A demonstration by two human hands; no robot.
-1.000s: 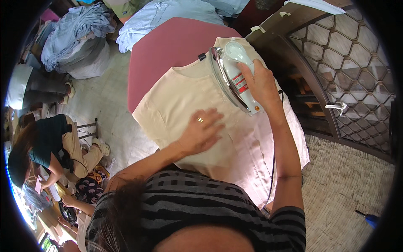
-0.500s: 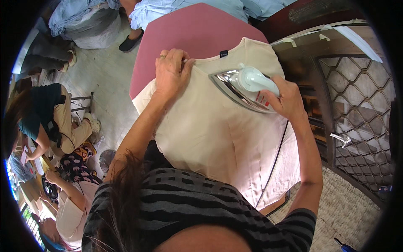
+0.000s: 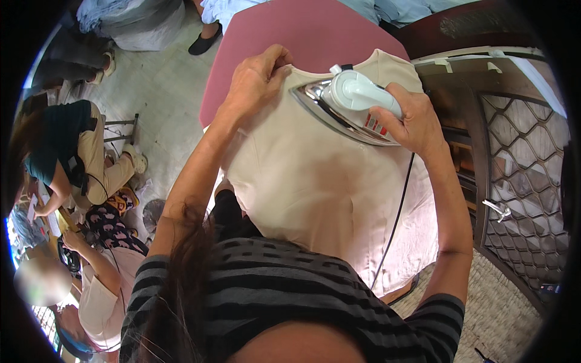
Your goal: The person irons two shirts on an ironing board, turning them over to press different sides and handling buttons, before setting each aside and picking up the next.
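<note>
A cream garment (image 3: 290,175) lies spread over a pink ironing board (image 3: 290,36), its neckline toward the far end. My right hand (image 3: 416,120) is wrapped round the handle of a pale green and chrome iron (image 3: 345,103), which rests on the garment just below the neckline. The iron's tip points to the far left, and its black cord (image 3: 396,224) runs back toward me across the fabric. At the left end of the neckline, my left hand (image 3: 257,81) pinches the garment's edge between thumb and fingers. A dark neck label is partly hidden behind the iron.
Pale blue cloth (image 3: 411,9) is piled beyond the board. To the right stands a dark metal lattice gate (image 3: 526,175) with a silver handle. Seated people (image 3: 66,142) work at the left, and a wrapped bundle (image 3: 142,24) sits on the floor at the far left.
The iron has slid a little left and away from me, now covering part of the neck label. My left hand has shifted up and right along with the garment's edge.
</note>
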